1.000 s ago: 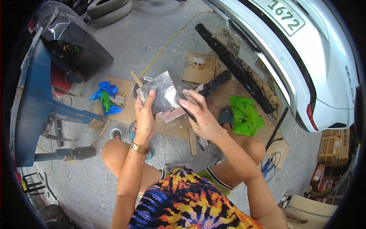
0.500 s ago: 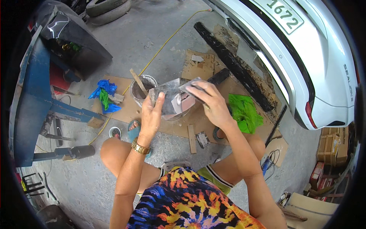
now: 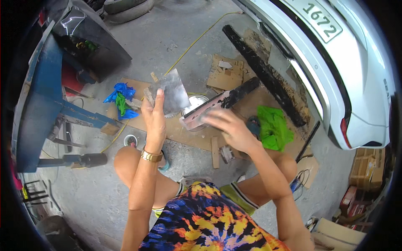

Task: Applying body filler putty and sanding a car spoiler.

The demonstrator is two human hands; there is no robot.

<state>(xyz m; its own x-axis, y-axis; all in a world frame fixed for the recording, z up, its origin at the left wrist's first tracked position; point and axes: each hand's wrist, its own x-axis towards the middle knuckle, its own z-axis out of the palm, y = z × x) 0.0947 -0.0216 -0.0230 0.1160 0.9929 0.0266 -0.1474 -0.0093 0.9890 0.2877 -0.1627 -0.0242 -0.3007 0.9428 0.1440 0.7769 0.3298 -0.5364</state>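
Observation:
My left hand (image 3: 155, 115) grips a wide putty knife (image 3: 173, 94) with a grey, smeared metal blade held upward and a rough handle at its left edge. My right hand (image 3: 228, 127) is over the pink-coated end of a long black bar (image 3: 243, 92). A small grey spreader (image 3: 203, 117) shows under its fingertips, blurred by motion. The bar's pink end lies across a round silver-topped tin (image 3: 196, 100), partly covered by it. Behind the putty knife, the bucket is mostly hidden; only its wooden stick (image 3: 154, 77) shows.
Brown cardboard (image 3: 184, 140) covers the floor beneath. Around it lie a green plastic bag (image 3: 273, 127), a blue bag (image 3: 121, 92), a wood strip (image 3: 215, 152) and a small white cup (image 3: 130, 140). A long black trim piece (image 3: 264, 73) lies beside the silver car (image 3: 360, 83). A blue metal frame (image 3: 50, 96) stands left.
My right hand has moved from the putty knife's blade down onto the bar's pink end. The putty knife has shifted up and left, uncovering the bar and tin.

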